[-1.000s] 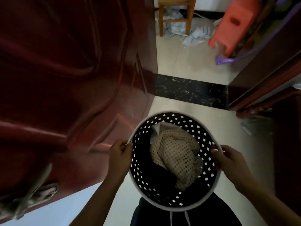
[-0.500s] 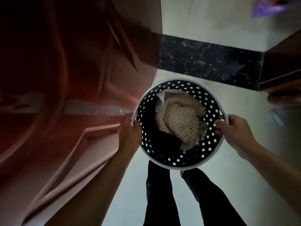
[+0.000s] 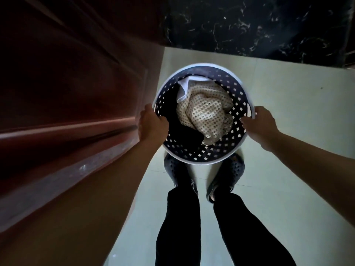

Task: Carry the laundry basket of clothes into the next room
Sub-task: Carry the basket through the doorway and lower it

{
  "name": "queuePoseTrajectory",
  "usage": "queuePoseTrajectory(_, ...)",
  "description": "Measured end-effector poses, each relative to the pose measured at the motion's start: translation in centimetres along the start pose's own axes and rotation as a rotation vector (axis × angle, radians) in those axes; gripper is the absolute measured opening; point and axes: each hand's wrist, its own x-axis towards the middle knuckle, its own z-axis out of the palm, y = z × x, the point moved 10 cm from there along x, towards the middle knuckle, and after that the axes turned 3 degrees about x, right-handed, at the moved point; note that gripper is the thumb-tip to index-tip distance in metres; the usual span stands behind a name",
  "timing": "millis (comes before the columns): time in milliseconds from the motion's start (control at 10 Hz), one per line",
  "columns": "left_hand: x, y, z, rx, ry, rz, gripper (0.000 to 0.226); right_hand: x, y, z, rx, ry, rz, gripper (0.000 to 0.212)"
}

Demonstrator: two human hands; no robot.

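Observation:
A round perforated laundry basket (image 3: 199, 159) with a pale rim sits low in front of my feet, seen from straight above. Inside lie a cream mesh-knit garment (image 3: 206, 116), a white cloth (image 3: 184, 87) at its far edge and dark clothing (image 3: 180, 129) on the left. My left hand (image 3: 151, 124) grips the basket's left rim, fingers curled over the edge. My right hand (image 3: 259, 122) grips the right rim at its handle slot. Whether the basket rests on the floor or hangs just above it, I cannot tell.
A dark red wooden door (image 3: 67, 83) stands close along my left side. A black marble threshold strip (image 3: 259, 25) crosses the floor just beyond the basket. Pale floor tiles (image 3: 297, 112) stretch to the right. My dark shoes (image 3: 226, 175) stand just behind the basket.
The view has tilted down and forward: the far room with its stool is out of sight, the threshold is nearer, and the basket has dropped lower toward my feet, arms now stretched out.

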Motion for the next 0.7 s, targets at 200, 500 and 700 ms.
queuePoseTrajectory(200,3.5,-2.3,3.6,0.020,-0.063,-0.028,0.061,2.9,1.1,3.8,-0.029,-0.094,-0.052,0.046)
queuePoseTrajectory(500,3.4,-3.9,2.3,0.053,-0.099,-0.101,0.056,1.9,0.0,3.9,-0.242,-0.187,-0.068,0.035)
queuePoseTrajectory(700,-1.5,-3.7,0.0,-0.113,-0.223,-0.119,0.029,-4.1,-6.5,-1.2,-0.180,-0.187,-0.263,0.028)
